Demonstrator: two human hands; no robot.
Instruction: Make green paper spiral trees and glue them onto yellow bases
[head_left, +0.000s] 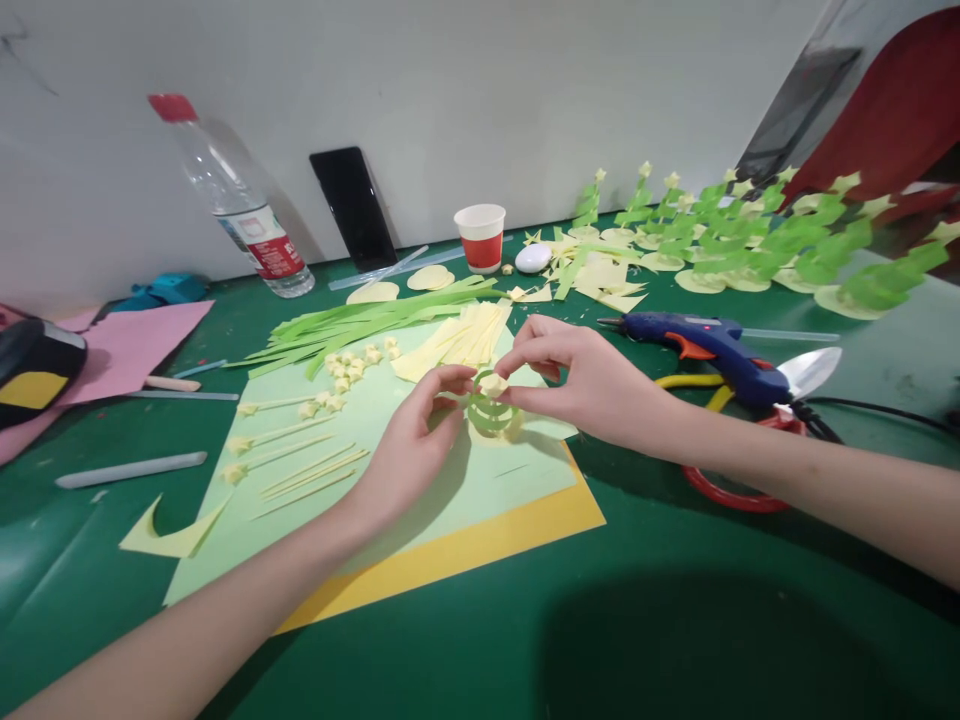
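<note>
My left hand [416,435] and my right hand [577,375] meet over a light green sheet [420,480]. Between them is a small paper tree [489,408], a coil of green strip on a pale round base with a tiny yellow star on top. My right hand pinches the star at the tip with thumb and forefinger. My left hand's fingers curl round the green coil from the left. Both hands are closed on the piece.
Green strips [360,325], yellow strips [461,340], small folded stars [352,365] and star-tipped sticks [281,435] lie on the sheet. Finished paper trees [757,240] stand at the back right. A blue glue gun [712,345], scissors [757,455], paper cup [481,238], water bottle [240,210] and phone [354,208] surround them.
</note>
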